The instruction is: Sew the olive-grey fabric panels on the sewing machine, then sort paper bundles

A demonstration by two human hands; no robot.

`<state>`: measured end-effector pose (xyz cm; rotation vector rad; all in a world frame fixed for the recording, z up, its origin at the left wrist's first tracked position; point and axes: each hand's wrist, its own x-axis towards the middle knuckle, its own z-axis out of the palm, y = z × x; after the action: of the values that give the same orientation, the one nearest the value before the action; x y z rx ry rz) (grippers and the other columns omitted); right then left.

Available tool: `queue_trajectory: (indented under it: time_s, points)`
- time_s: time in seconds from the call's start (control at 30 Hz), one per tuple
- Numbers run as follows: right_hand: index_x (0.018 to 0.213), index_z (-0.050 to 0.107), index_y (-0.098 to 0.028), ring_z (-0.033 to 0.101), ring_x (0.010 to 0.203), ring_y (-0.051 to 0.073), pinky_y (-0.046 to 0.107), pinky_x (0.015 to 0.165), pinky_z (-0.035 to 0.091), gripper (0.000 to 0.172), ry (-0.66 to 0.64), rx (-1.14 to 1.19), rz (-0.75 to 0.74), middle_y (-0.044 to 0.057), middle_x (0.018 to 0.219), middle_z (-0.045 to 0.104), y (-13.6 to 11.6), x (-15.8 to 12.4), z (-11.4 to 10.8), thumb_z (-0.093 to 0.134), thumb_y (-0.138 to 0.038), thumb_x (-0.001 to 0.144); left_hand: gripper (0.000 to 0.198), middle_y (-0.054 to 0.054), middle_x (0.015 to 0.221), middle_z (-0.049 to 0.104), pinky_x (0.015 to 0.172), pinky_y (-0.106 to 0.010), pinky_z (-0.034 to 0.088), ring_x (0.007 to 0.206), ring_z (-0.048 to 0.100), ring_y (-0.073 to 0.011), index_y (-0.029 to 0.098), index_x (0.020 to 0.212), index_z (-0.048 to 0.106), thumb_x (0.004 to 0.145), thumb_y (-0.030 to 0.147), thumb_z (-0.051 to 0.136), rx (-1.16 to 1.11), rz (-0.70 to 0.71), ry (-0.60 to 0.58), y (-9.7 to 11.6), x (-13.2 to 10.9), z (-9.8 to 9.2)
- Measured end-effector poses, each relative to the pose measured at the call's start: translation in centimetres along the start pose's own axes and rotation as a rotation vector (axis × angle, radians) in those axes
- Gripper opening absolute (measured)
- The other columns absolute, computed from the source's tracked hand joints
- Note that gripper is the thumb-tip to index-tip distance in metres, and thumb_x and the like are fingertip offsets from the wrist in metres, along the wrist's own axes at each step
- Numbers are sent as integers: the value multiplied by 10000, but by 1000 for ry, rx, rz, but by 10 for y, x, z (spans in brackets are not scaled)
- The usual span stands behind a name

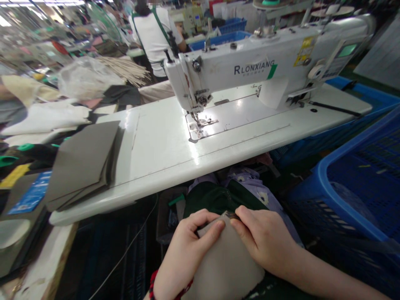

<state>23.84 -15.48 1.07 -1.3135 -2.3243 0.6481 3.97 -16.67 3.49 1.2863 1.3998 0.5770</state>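
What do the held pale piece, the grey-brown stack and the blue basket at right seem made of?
Pale piece: perhaps fabric or imitation leather, matt; it curves smoothly, with no clear weave. Grey-brown stack: dull sheets, cloth or leather; the plain surface leaves it open. Blue basket: likely moulded plastic with a slight sheen, going by its rounded rim and slotted wall.

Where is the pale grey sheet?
In the head view, the pale grey sheet is at bottom centre, held by the left hand and right hand, below the sewing machine.
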Motion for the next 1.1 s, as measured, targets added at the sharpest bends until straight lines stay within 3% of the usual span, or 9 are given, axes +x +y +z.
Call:
queue_trajectory:
  time_s: [0.2, 0.47, 1.1]
  points:
    - [827, 429, -222, 514, 597, 102, 230, 517, 316, 281, -138, 529, 164, -45, 664, 508, -3, 0, 8, 291, -366, 1025, 288, -16, 794, 626, 693, -235, 423, 774, 540, -159, 204, 824, 709, 892, 446, 568, -2, 9, -7, 0, 0, 0]
    - [836, 461, -206, 544, 588, 130, 300, 561, 258, 206, 13, 34, -29, -18, 660, 574, 5, 0, 9, 375, -304, 995, 260, -23, 825, 669, 685, -235, 440, 800, 574, -172, 221, 844, 717, 891, 432, 572, 19, 19, 11, -2, 0, 2]
    - [832, 457, -214, 553, 603, 156, 308, 561, 227, 215, -41, -54, 22, -6, 675, 583, 2, 0, -3, 361, -316, 996, 249, -13, 840, 679, 674, -220, 432, 811, 582, -168, 226, 848, 718, 891, 425, 576, -2, 4, 22, -5, 0, 2]
